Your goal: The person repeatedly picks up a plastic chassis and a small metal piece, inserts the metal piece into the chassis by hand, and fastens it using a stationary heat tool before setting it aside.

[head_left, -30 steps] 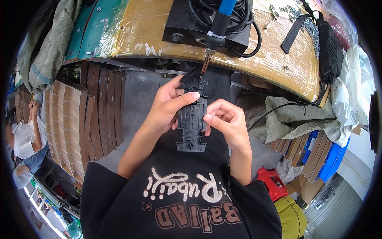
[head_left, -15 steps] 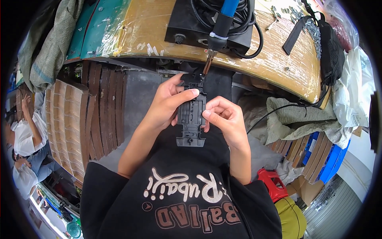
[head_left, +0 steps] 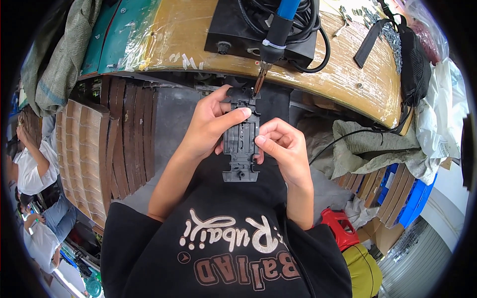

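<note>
A long dark plastic toy-car chassis (head_left: 241,141) hangs in front of my shirt, gripped by both hands. My left hand (head_left: 211,121) is closed on its upper left side, thumb across the face and fingers behind. At the right edge, about halfway down, my right hand (head_left: 280,146) pinches it between thumb and fingers. A soldering iron (head_left: 278,32) with a blue handle and a copper-coloured tip (head_left: 260,82) points down at the chassis's upper end. Whether the tip touches the plastic I cannot tell.
Behind the iron, a black box with coiled cable (head_left: 233,42) sits on the film-covered bench (head_left: 174,37). Small metal parts (head_left: 370,20) lie at its far right. Stacked divided trays (head_left: 82,154) stand to the left. A red stool (head_left: 339,229) is at lower right. Co-workers sit far left.
The chassis has shifted very slightly right and tilted a little in my hands. Both hands keep their hold. At far left, a co-worker's arm has moved.
</note>
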`<state>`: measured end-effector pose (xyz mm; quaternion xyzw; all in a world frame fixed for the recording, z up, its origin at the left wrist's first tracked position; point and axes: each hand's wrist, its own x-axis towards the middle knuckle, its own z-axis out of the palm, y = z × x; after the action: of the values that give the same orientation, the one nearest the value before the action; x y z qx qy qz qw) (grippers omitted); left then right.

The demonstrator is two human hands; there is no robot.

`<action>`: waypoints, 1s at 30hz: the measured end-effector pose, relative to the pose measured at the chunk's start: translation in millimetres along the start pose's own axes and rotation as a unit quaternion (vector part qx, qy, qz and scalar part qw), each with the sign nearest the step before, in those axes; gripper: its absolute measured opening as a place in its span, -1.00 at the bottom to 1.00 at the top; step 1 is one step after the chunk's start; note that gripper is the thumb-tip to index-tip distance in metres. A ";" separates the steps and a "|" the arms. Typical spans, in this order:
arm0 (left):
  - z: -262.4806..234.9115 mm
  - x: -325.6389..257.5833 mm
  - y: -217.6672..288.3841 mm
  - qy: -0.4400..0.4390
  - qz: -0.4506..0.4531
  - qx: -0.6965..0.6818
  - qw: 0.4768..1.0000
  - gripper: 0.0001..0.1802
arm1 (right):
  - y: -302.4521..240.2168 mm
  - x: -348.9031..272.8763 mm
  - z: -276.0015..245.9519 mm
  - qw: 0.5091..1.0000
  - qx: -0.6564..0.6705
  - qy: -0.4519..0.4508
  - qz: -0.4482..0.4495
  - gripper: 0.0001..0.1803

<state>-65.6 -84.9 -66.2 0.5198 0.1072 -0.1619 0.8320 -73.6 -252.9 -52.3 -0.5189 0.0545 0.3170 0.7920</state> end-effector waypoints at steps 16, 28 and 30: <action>0.9 -2.3 -3.9 0.001 -0.024 -0.009 1.000 -0.60 | 0.8 -5.0 -2.3 1.000 0.004 -0.007 0.001 -0.90; -6.1 -4.8 -12.9 0.001 -0.049 0.126 0.991 -0.59 | 20.1 -16.9 -50.8 0.999 -0.033 0.023 -0.013 -0.89; -22.9 -7.0 -6.6 0.074 -0.027 0.169 0.982 -0.62 | 20.0 -42.2 -77.3 0.974 -0.126 0.143 -0.123 -0.85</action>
<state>-74.8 -65.8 -79.2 0.6605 0.1537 -0.1607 0.7171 -99.5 -332.7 -85.8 -0.6572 0.0624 0.1437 0.7373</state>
